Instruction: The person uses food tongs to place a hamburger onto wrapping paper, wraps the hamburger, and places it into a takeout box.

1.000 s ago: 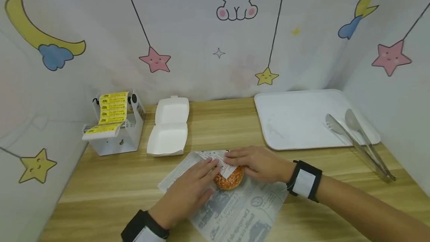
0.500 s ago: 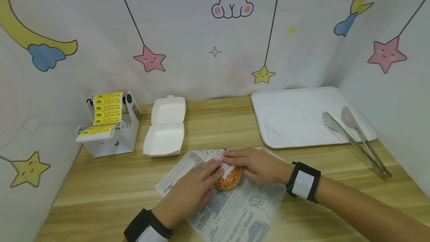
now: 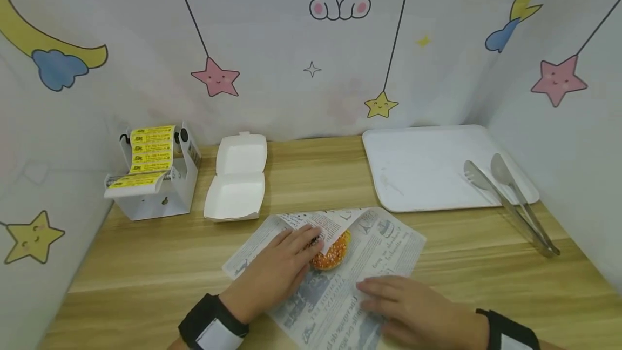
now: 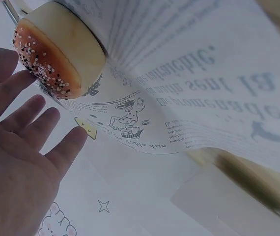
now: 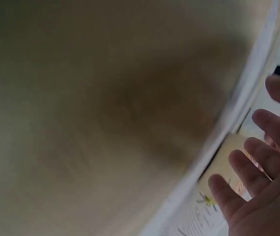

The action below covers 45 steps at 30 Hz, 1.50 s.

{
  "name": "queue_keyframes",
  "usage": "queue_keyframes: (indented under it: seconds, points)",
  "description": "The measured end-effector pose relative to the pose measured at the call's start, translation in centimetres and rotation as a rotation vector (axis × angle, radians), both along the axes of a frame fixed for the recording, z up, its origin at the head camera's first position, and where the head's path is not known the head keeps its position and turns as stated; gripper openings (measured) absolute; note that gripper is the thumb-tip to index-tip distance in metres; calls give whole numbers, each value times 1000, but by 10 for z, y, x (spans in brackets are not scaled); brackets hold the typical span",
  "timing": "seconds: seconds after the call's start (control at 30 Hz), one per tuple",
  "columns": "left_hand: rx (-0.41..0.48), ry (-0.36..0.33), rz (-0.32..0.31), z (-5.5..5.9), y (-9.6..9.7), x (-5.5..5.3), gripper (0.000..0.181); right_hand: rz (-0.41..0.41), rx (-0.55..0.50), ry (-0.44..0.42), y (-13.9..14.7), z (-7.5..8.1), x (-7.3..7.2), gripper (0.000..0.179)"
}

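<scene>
A burger with a sesame-topped bun (image 3: 331, 257) sits on a sheet of newsprint-patterned wrapping paper (image 3: 389, 250). The paper's far corner is folded over part of the bun. My left hand (image 3: 274, 271) rests on that fold, its fingers extended and holding nothing. In the left wrist view the bun (image 4: 46, 59) shows beside the left fingertips, with the paper rising behind it. My right hand (image 3: 418, 307) is over the near right part of the paper, apart from the burger. Its fingers (image 5: 250, 172) are spread and hold nothing in the right wrist view.
An open white clamshell box (image 3: 235, 193) stands behind the paper, beside a white label dispenser (image 3: 160, 201) with a yellow label roll. At the back right, metal tongs (image 3: 515, 209) lie partly on a white tray (image 3: 418, 172). White patterned walls enclose the table.
My right hand has left the folded paper by the bun and moved toward me, over the sheet's near right side. The left hand stays on the fold.
</scene>
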<state>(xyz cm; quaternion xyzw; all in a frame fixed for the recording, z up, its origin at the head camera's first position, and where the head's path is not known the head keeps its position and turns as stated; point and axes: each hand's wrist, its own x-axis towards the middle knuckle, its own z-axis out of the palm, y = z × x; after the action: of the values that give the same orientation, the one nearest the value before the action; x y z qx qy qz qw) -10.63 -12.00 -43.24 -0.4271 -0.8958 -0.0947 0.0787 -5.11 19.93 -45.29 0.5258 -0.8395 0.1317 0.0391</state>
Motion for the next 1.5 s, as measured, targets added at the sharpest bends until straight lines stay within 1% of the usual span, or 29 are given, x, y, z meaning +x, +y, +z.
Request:
queue_keyframes:
  seconds: [0.03, 0.07, 0.13, 0.2, 0.27, 0.33, 0.4, 0.5, 0.57, 0.63, 0.77, 0.87, 0.9, 1.0, 1.03, 1.07, 1.1, 1.13, 1.17, 1.27, 1.33, 1.43, 1.47, 1.5]
  points:
    - [7, 4, -3, 1, 0, -1, 45, 23, 49, 15, 2, -3, 8, 52]
    - [10, 5, -6, 2, 0, -1, 45, 46, 88, 48, 2, -7, 14, 58]
    - [14, 6, -9, 3, 0, -1, 46, 84, 140, 110, 2, -12, 21, 67]
    - [9, -1, -8, 3, 0, -1, 47, 104, 145, 167, 1, -15, 25, 68]
    - [0, -12, -5, 3, 0, -1, 48, 101, 146, 195, -1, -14, 26, 65]
    - [-7, -26, -9, 3, 2, 0, 49, 107, 142, 186, -4, -12, 27, 60]
    - [-21, -39, -17, 4, 4, 1, 49, 119, 132, 195, -7, -10, 27, 51]
    - [-44, -62, -25, 4, 8, 3, 49, 136, 125, 146, -12, -4, 26, 40]
    - [-54, -73, -21, 6, 9, 4, 49, 139, 136, 139, -16, 0, 25, 36]
    - [-56, -83, -17, 6, 9, 5, 49, 145, 162, 123, -18, 4, 24, 37]
    - [-59, -91, -15, 7, 10, 6, 50, 170, 206, 167, -21, 7, 23, 38]
    - [-64, -99, -13, 6, 9, 7, 50, 181, 207, 180, -25, 7, 22, 37]
    - [-66, -98, -13, 6, 9, 6, 50, 178, 197, 163, -26, 7, 21, 36]
    - [-68, -98, -14, 7, 10, 6, 49, 148, 113, 89, -30, 8, 19, 27]
    - [-69, -96, -15, 7, 10, 6, 49, 129, 84, 55, -31, 9, 18, 22]
    - [-72, -95, -15, 8, 11, 6, 48, 107, 50, -12, -31, 10, 17, 17]
    - [-74, -93, -16, 8, 11, 6, 48, 81, 20, -58, -32, 11, 16, 11]
    - [-75, -92, -16, 9, 11, 7, 47, 54, 0, -94, -32, 13, 15, 6]
    - [-76, -90, -16, 9, 11, 7, 47, 24, -9, -125, -32, 15, 14, 5]
    - [-70, -82, -20, 10, 12, 7, 46, -58, -2, -219, -31, 22, 12, 22]
    - [-62, -74, -25, 11, 12, 6, 45, -92, 25, -254, -30, 27, 12, 32]
    - [-48, -63, -34, 11, 13, 4, 43, -108, 53, -314, -28, 30, 11, 53]
    - [-46, -63, -36, 11, 13, 4, 42, -110, 60, -321, -28, 30, 11, 58]
    - [-44, -63, -37, 10, 14, 3, 42, -107, 63, -315, -28, 30, 10, 57]
